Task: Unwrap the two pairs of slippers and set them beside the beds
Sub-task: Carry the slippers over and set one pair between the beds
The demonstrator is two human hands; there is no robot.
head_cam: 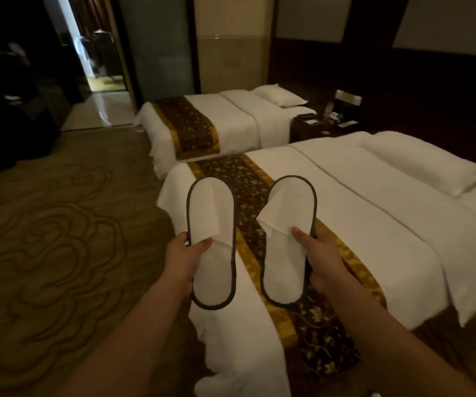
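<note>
A person stands at the foot of the near bed (345,196) in a dim twin room and holds one white, dark-edged slipper in each hand. No wrapper shows on either one.

The left hand (186,253) grips the left slipper (215,267) at its outer edge about halfway along, with the thumb pressed on top near the mouth of the toe band and the fingers curled beneath. The right hand (321,250) grips the right slipper (284,267) the same way from its outer side.

Both slippers hang in the air over the foot corner of the near bed, above its gold and brown runner (242,179). They are side by side and apart. Their long axes are parallel and point away from the person, with the toes far and the heels near.

The carpet (59,224) lies to the left and below, so the left hand is the nearer one to open floor. The gap between this bed and the far bed (239,118) lies ahead, past the slippers' toes. Setting the pair down probably calls for lowering both hands leftward or forward to the floor by the bed's edge. A second pair is not in view.
</note>
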